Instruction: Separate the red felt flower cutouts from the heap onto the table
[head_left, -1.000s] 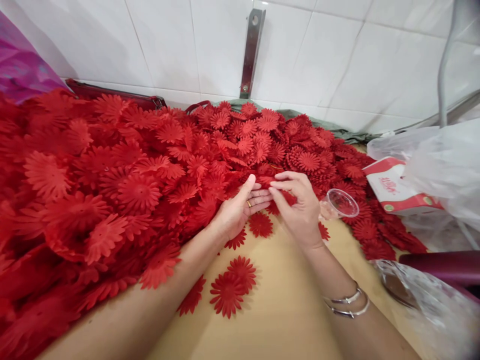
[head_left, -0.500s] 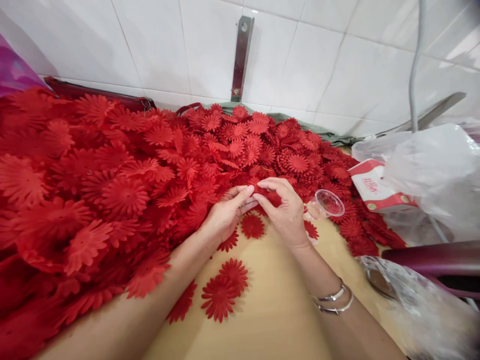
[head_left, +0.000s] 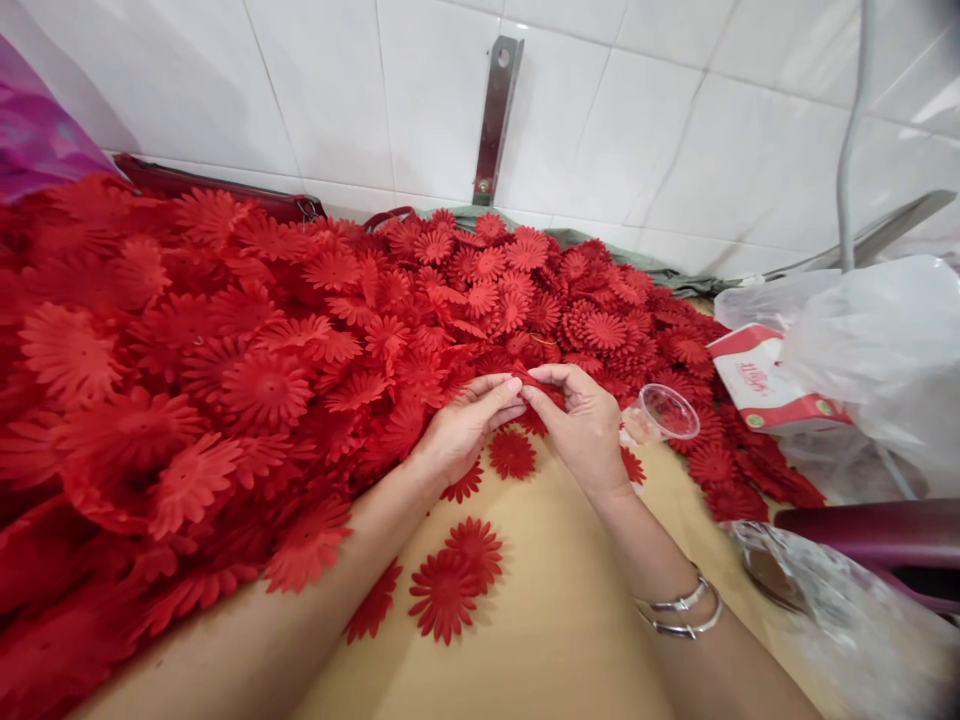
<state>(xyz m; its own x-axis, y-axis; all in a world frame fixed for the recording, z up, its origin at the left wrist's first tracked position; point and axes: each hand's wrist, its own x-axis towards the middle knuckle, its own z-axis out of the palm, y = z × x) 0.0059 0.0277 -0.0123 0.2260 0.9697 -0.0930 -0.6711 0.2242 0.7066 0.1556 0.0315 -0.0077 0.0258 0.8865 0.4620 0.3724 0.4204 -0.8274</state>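
Note:
My left hand (head_left: 472,420) and my right hand (head_left: 581,420) meet over the near edge of a big heap of red fabric flower pieces (head_left: 270,390). Between their fingertips is a small red flower piece (head_left: 525,374), pinched from both sides; my fingers cover most of it. Right below my hands a loose flower piece (head_left: 512,453) lies on the tan surface (head_left: 540,580). Closer to me, two overlapping flower pieces (head_left: 444,596) lie between my forearms. A clear plastic cup (head_left: 670,412) tilts beside my right hand.
At the right are a white and red box (head_left: 765,380), clear plastic bags (head_left: 885,340) and a dark purple object (head_left: 877,530). A metal bracket (head_left: 498,120) is fixed to the tiled wall (head_left: 322,90). Purple plastic (head_left: 45,130) stands at the far left.
The view has shifted slightly, so the scene sits a little further right. Both hands stay together, and my right fingers have bent a little more over the red piece.

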